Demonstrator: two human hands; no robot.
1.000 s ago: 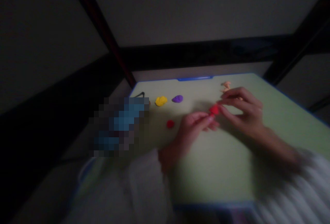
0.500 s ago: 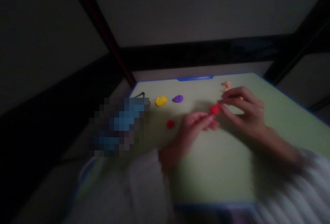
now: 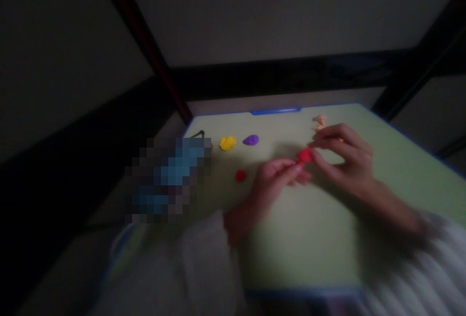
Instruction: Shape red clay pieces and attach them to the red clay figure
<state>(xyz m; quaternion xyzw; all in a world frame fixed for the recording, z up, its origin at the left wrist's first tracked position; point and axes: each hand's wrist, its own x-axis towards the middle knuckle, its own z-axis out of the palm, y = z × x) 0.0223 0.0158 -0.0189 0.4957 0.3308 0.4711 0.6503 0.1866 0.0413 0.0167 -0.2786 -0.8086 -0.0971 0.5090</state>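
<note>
A small piece of red modelling clay (image 3: 304, 155), raised above the table, is held between my two hands. My left hand (image 3: 278, 176) pinches its lower end between thumb and fingers. At its upper right edge, the thumb and fingertips of my right hand (image 3: 347, 160) close in on the clay. A flat red clay disc (image 3: 241, 175) lies on the table left of my left hand. Farther back are a yellow clay lump (image 3: 227, 143) and a purple clay piece (image 3: 251, 140). Peach-coloured clay pieces (image 3: 320, 121) sit behind my right hand, which partly hides them.
The pale green table (image 3: 291, 253) has a blue rim and a blue handle-like strip (image 3: 275, 111) at its far edge. At left, a blurred-out blue and grey area (image 3: 174, 173) covers part of the table. A dark wall bar stands behind.
The red clay between my hands has tilted and shifted very slightly to the right. Both hands stay in nearly the same place, and the other clay pieces have not moved.
</note>
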